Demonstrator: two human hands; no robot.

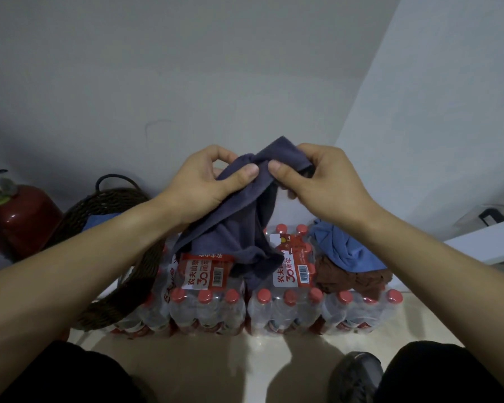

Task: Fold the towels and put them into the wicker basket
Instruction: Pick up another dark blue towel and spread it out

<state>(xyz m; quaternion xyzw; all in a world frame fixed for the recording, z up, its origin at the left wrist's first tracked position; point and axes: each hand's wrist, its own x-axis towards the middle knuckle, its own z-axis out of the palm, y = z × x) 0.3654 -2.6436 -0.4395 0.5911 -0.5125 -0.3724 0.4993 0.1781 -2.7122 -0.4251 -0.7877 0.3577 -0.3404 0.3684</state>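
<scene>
Dim light falls on plain pale walls (186,68) meeting in a corner, with a glossy beige floor (216,367) below and a red fire extinguisher (24,216) against the wall, left of that corner.

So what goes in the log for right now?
step: unfolding | left hand: pinches purple towel | right hand: pinches it | wicker basket: left
</scene>
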